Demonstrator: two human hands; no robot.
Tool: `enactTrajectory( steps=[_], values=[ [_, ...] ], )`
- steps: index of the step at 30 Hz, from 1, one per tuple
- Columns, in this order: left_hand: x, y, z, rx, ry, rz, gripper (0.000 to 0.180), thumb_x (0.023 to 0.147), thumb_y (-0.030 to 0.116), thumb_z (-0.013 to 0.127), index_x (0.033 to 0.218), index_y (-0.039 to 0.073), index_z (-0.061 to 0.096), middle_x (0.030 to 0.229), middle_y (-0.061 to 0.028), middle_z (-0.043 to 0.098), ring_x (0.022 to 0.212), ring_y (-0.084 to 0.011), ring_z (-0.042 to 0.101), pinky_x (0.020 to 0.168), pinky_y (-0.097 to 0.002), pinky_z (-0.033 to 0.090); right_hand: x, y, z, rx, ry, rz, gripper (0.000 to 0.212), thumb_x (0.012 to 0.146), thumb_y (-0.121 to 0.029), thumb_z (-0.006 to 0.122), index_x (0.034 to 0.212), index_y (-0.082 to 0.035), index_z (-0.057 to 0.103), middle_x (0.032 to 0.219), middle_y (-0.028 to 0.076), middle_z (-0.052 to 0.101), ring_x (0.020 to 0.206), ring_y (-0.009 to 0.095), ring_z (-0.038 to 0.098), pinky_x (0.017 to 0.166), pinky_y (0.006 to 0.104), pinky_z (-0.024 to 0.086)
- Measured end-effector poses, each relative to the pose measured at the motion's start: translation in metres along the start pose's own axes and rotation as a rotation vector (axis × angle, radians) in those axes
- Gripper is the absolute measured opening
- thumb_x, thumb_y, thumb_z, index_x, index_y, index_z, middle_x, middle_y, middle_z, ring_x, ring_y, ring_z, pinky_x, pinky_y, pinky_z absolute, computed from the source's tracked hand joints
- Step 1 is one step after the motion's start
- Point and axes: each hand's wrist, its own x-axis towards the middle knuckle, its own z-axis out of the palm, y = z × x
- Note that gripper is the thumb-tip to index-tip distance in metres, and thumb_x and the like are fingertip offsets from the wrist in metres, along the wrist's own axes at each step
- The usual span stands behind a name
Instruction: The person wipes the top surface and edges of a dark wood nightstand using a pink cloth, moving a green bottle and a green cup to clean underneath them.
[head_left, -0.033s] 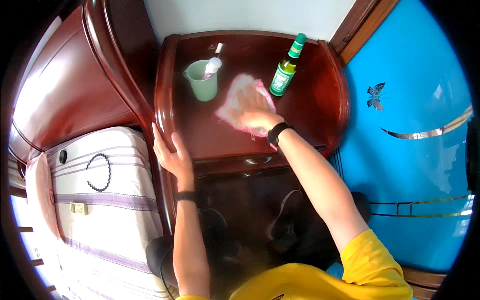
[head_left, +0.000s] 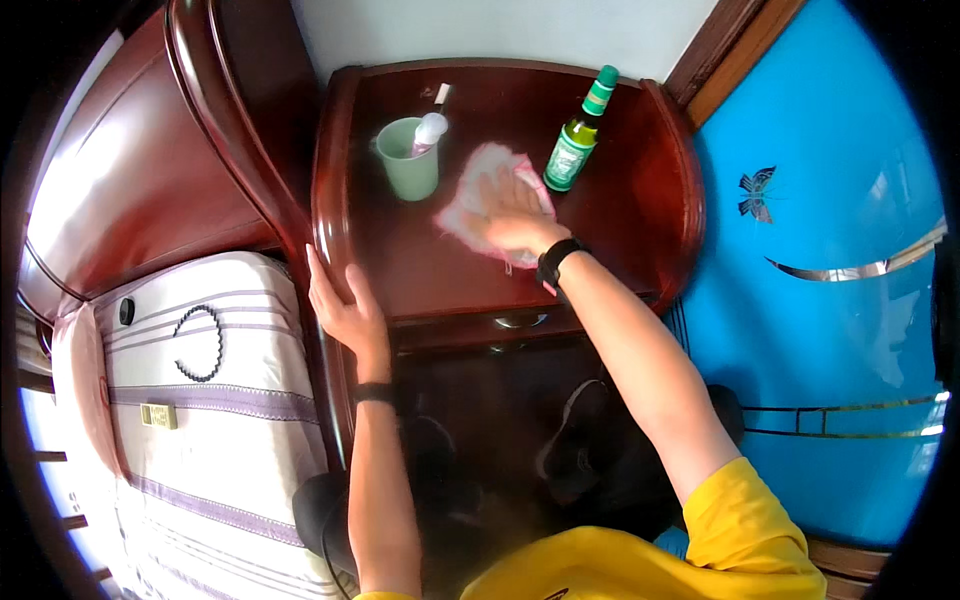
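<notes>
My right hand (head_left: 518, 220) lies flat with fingers extended on a white cloth with a pink edge (head_left: 464, 214), which is spread on the dark red wooden nightstand (head_left: 400, 275). A black band circles that wrist. My left hand (head_left: 352, 322) is at the nightstand's left edge, its thumb apart from the fingers and nothing held. Beyond it stands a pale green cup (head_left: 410, 176) with a white-topped item (head_left: 430, 130) in it. Just right of the cloth, a green bottle with a green cap (head_left: 570, 155) stands upright.
At left is a bed with a striped white sheet (head_left: 220, 450). On it lie a beaded black loop (head_left: 218, 340), a small round black object (head_left: 126, 311) and a small yellowish box (head_left: 158, 416). A glossy blue panel (head_left: 830, 330) rises at right. The nightstand's drawer handle (head_left: 520, 321) faces me.
</notes>
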Motion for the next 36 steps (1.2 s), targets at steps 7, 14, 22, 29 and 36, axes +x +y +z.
enactTrajectory(
  steps=[7, 14, 22, 29, 36],
  values=[
    [0.000, -0.005, 0.000, 0.017, -0.009, 0.010, 0.055, 0.105, 0.029, 0.060, 0.154, 0.006, 0.050, 0.135, -0.0231, 0.064, 0.118, -0.0375, 0.062, 0.102, -0.0454, 0.048, 0.012, -0.025, -0.059, 0.092, -0.223, 0.043, 0.098, 0.096, -0.078, 0.037, 0.169, -0.018, 0.010, 0.175, 0.021, -0.001, 0.159, 0.048, -0.004, 0.128, 0.0544, 0.001],
    [-0.001, -0.002, 0.003, 0.034, -0.013, 0.009, 0.056, 0.104, 0.030, 0.060, 0.154, 0.005, 0.050, 0.136, -0.0239, 0.063, 0.118, -0.0386, 0.062, 0.103, -0.0462, 0.047, 0.037, -0.018, -0.061, 0.069, -0.260, 0.117, 0.099, 0.094, -0.082, 0.035, 0.170, -0.024, 0.005, 0.176, 0.016, -0.005, 0.161, 0.041, -0.008, 0.127, 0.0584, -0.001],
    [-0.001, -0.005, 0.000, 0.023, -0.020, 0.002, 0.057, 0.104, 0.030, 0.060, 0.153, 0.003, 0.050, 0.138, -0.0249, 0.062, 0.119, -0.0400, 0.061, 0.105, -0.0464, 0.046, 0.047, -0.016, -0.050, -0.001, -0.212, 0.139, 0.096, 0.097, -0.079, 0.032, 0.170, -0.022, 0.007, 0.176, 0.016, -0.003, 0.161, 0.040, -0.006, 0.128, 0.0551, 0.000],
    [0.000, 0.000, 0.000, 0.035, -0.022, 0.020, 0.056, 0.104, 0.029, 0.060, 0.153, 0.004, 0.050, 0.140, -0.0251, 0.061, 0.125, -0.0418, 0.060, 0.107, -0.0472, 0.046, 0.009, -0.029, -0.059, 0.044, -0.238, 0.117, 0.091, 0.101, -0.073, 0.033, 0.169, -0.018, 0.011, 0.175, 0.018, 0.000, 0.161, 0.042, -0.003, 0.129, 0.0511, 0.001],
    [0.000, 0.000, -0.003, 0.011, -0.032, -0.007, 0.055, 0.105, 0.030, 0.059, 0.154, 0.006, 0.050, 0.144, -0.0233, 0.060, 0.128, -0.0419, 0.059, 0.108, -0.0475, 0.045, -0.013, 0.017, -0.002, -0.040, -0.042, -0.169, 0.080, 0.104, -0.061, 0.043, 0.166, -0.015, 0.023, 0.173, 0.020, 0.015, 0.160, 0.042, 0.008, 0.130, 0.0505, 0.008]
  ],
)
